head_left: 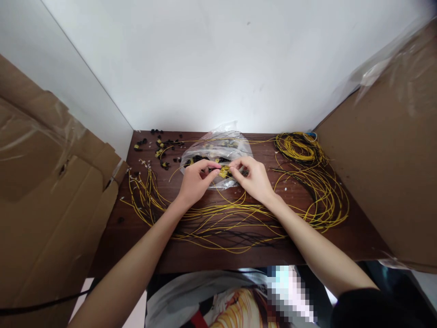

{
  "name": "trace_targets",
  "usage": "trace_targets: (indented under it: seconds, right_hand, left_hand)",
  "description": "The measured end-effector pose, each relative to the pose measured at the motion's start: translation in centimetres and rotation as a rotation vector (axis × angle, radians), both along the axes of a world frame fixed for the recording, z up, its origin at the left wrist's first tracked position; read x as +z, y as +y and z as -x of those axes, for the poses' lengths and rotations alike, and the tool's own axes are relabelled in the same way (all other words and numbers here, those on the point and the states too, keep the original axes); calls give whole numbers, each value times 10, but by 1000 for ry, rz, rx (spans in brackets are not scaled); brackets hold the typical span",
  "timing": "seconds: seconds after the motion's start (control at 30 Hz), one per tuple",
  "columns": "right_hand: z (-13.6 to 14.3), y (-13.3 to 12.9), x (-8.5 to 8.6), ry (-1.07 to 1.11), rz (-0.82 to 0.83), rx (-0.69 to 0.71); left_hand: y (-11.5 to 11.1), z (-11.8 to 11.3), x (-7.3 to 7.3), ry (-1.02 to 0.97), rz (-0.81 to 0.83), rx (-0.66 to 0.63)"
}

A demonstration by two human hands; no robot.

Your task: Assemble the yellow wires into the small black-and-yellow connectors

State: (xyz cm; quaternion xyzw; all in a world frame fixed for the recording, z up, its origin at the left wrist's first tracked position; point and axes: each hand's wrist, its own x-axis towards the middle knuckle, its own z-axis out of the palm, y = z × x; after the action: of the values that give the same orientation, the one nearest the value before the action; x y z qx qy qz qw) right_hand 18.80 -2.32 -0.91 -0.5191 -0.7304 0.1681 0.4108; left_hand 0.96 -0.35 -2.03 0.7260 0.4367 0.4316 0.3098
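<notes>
The left hand (196,183) was closed in a pinch, thumb against forefinger, on a thin yellow wire (225,168). The right hand (254,178) met it from the other side, its thumb and forefinger also pinched at the wire; the exact point of contact was too small to make out. The wire lay in the narrow gap between the two sets of fingertips, above the near part of a clear plastic bag (218,152).

The bag was thin, crinkled and glossy, spread beneath and beyond the fingers, with small black and yellow parts showing in it. Beyond and to the left of the left hand lay loose black parts (160,154), small and chunky, some banded with yellow. Nearer, left of that wrist, slim yellow and black cables (143,196) fanned out with pale tips. Their smooth strands ran in loose curves below both hands and under the forearms. To the right of the right hand, they bowed into wide loops, and beyond these sat a denser round coil (297,148).

All this rested on a dark reddish-brown tabletop (211,259) with a soft sheen. A smooth white wall (218,68) rose beyond the hands. Creased brown cardboard (51,205) stood left of the left hand, and a flatter cardboard panel (385,150), partly covered in clear film, stood to the right.
</notes>
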Motion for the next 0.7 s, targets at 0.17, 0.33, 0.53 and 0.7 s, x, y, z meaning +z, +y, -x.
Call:
trace_targets:
  seconds: [0.17,0.33,0.53,0.7]
  right_hand:
    - [3,-2,1,3,3,110]
    - [3,-2,0,-8,16,124]
    - [2,0,-1,-42,13,26]
    - [0,1,-1,-9,23,-5]
  left_hand:
    - [-2,-2,2,40,3,-66]
    - [-4,-2,4,41,-4,-86]
    - [-4,-2,3,19,33,-95]
    - [-3,-2,3,25,33,-94]
